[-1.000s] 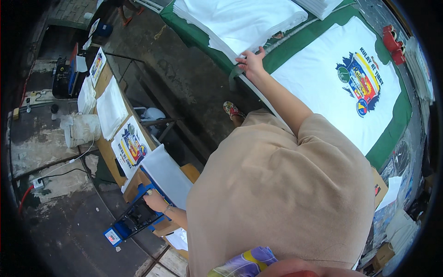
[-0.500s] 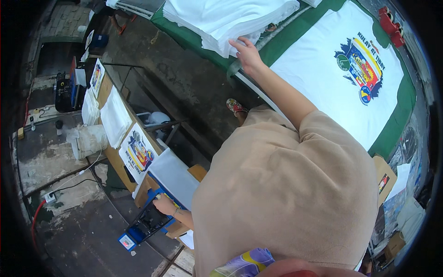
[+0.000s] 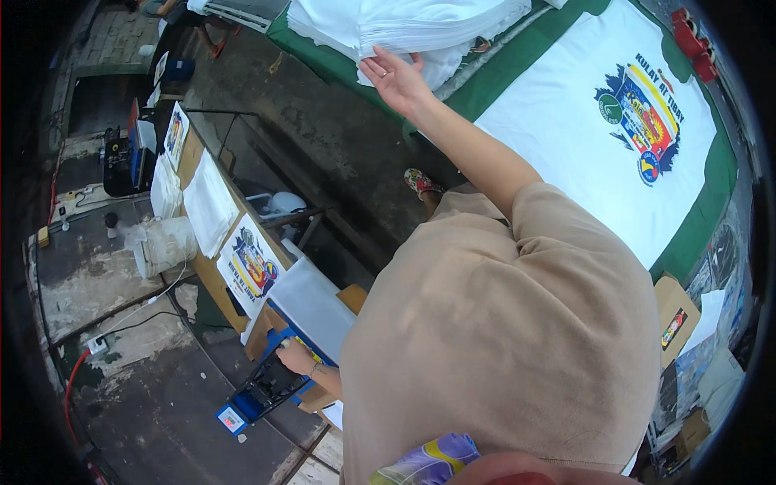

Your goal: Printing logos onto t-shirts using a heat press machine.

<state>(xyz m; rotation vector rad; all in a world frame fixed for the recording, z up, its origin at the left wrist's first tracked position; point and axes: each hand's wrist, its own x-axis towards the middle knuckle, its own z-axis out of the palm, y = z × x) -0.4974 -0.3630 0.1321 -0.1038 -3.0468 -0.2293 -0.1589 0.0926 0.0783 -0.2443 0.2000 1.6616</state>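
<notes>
We see our right hand (image 3: 396, 77) open, fingertips on the stack of white shirts (image 3: 404, 24) on the green counter (image 3: 311, 48); nothing lifted yet; our left hand (image 3: 295, 356) grips the blue heat press (image 3: 267, 388) handle; one printed shirt (image 3: 614, 137) lies finished.

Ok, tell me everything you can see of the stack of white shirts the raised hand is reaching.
The stack of white shirts is a thick pile of folded white fabric, thin layered edges showing along its front. It lies on the green-covered table at the top of the view, partly cut off by the frame edge. The right hand, palm open, has its fingertips at the pile's lower edge. A printed white shirt lies flat to its right, apart from it.
</notes>
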